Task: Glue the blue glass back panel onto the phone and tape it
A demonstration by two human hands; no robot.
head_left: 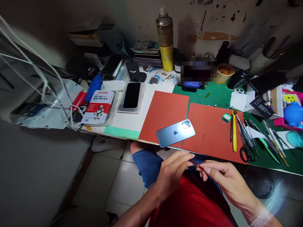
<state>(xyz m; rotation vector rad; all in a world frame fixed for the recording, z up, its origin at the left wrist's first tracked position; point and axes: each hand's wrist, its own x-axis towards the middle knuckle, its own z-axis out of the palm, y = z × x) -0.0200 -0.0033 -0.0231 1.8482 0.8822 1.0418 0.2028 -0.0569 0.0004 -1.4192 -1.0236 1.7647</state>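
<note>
A thin, orange-brown strip (197, 164) spans the gap between my two hands, in front of the table's near edge. Its left end is pinched by my left hand (174, 168), with the fingers pressed together around it. My right hand (221, 173) grips the other end between thumb and fingers. I cannot make out what kind of thing the strip is. Just beyond my hands a blue-grey smartphone (174, 134) lies back side up, its camera block (186, 124) at the right end. It rests across two reddish-brown mats (213, 135).
Scissors (247, 153), a yellow-handled brush (234, 132) and several slim tools lie at right. A black-screened phone (132, 95) rests on a clear case, near a red-and-white box (98, 107). At the back stands a spray can (165, 41). White cables (44, 78) hang at left.
</note>
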